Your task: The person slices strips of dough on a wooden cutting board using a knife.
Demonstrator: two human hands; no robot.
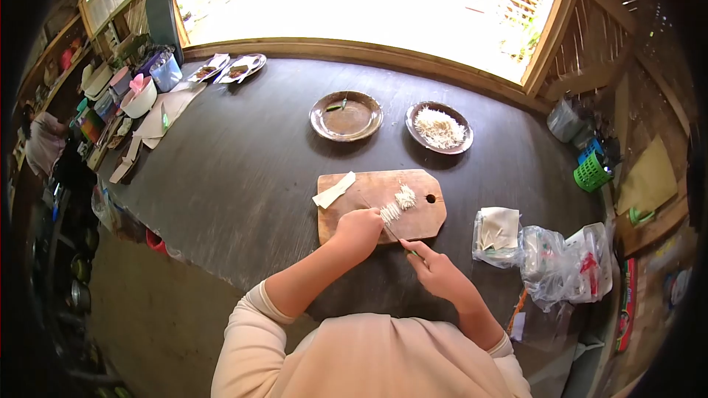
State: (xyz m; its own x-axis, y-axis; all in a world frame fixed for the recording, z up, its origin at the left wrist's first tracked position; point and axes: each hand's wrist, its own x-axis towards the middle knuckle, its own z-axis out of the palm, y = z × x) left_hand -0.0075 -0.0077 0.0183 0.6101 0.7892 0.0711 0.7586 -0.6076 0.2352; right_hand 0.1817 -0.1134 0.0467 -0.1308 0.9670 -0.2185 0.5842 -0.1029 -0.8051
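Note:
A wooden cutting board with a hole at its right end lies on the dark table in front of me. My left hand is closed over pale sliced food on the board, its fingertips partly hidden. In my right hand is a knife, its handle in my fist and its blade slanting over the board's near edge beside my left fingers. A small heap of fine white shreds sits near the hole. Flat pale pieces rest on the board's far left corner.
Beyond the board stand a brown plate with a small green item and a brown bowl of white shreds. Plastic bags lie at the right. Tubs and two plates of food are at the far left. Another person is at the left.

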